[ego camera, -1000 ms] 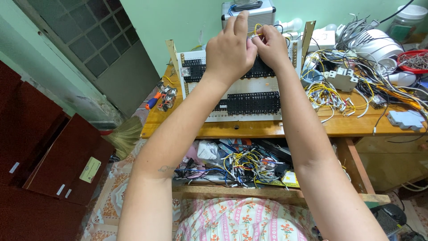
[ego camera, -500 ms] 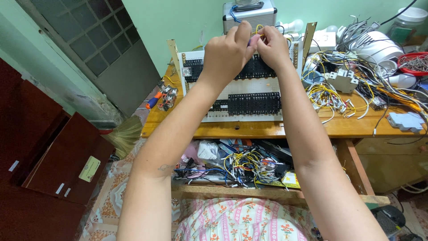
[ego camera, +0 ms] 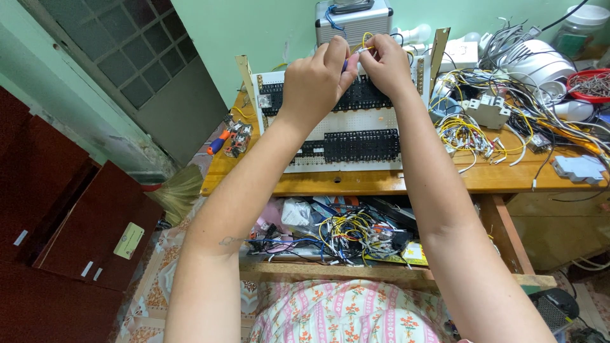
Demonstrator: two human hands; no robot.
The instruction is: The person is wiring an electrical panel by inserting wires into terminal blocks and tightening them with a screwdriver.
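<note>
A white perforated wiring panel (ego camera: 356,127) with rows of black terminal blocks leans on the wooden table (ego camera: 356,183). Both hands are raised at its top edge. My left hand (ego camera: 316,81) pinches a small tool with a dark tip, pressed close against my right hand (ego camera: 385,63). My right hand holds a short yellow wire (ego camera: 365,38) that loops above the fingers. The hands hide the upper middle row of terminal blocks.
A silver case (ego camera: 353,21) stands behind the panel. Tangled wires, white breakers (ego camera: 489,111) and a red bowl (ego camera: 588,82) crowd the table's right side. An orange-handled tool (ego camera: 218,142) lies at the left. An open drawer (ego camera: 337,236) below holds wires. Dark red cabinets (ego camera: 57,216) stand at left.
Both hands have stayed at the panel's top edge, with only small shifts of the fingers around the yellow wire.
</note>
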